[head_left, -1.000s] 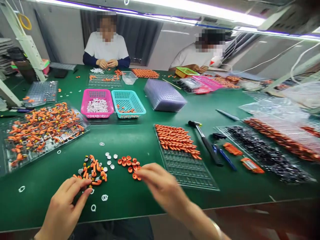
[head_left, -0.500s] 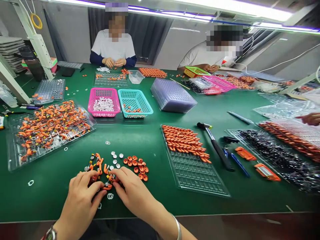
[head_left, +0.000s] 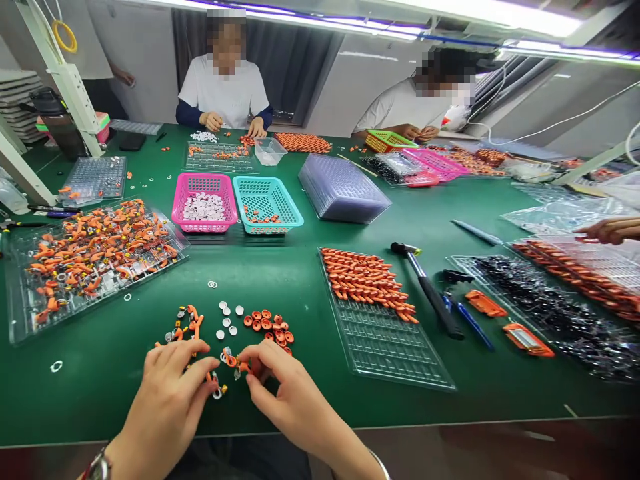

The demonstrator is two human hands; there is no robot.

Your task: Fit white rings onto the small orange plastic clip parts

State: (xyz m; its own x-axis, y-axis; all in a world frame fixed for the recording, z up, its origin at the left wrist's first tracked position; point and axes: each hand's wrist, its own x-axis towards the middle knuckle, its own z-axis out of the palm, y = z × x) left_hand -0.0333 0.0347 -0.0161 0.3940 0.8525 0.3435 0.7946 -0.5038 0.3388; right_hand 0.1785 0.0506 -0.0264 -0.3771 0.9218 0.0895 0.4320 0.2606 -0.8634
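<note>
My left hand (head_left: 170,387) has its thumb and fingers closed on a small orange curved part (head_left: 211,379) with a white ring and a yellow end. Just right of it, my right hand (head_left: 287,393) pinches another small orange part (head_left: 231,359) with silvery and white bits. Beyond my left fingers lies a loose pile of like orange parts (head_left: 193,319). Past my right fingers, several white discs (head_left: 226,321) and orange cups (head_left: 270,323) rest on the green table (head_left: 260,273).
A clear tray heaped with orange parts (head_left: 105,253) lies left. Pink (head_left: 205,230) and turquoise (head_left: 270,227) baskets stand ahead, beside stacked clear trays (head_left: 345,190). Right are a tray of orange sticks (head_left: 365,280), a hammer (head_left: 430,293) and black parts (head_left: 540,313). Co-workers sit opposite.
My hands have moved slightly apart, each with an orange part at its fingertips. A co-worker opposite has spread their hands, one now by the clear box. Another person's arm appears at back left.
</note>
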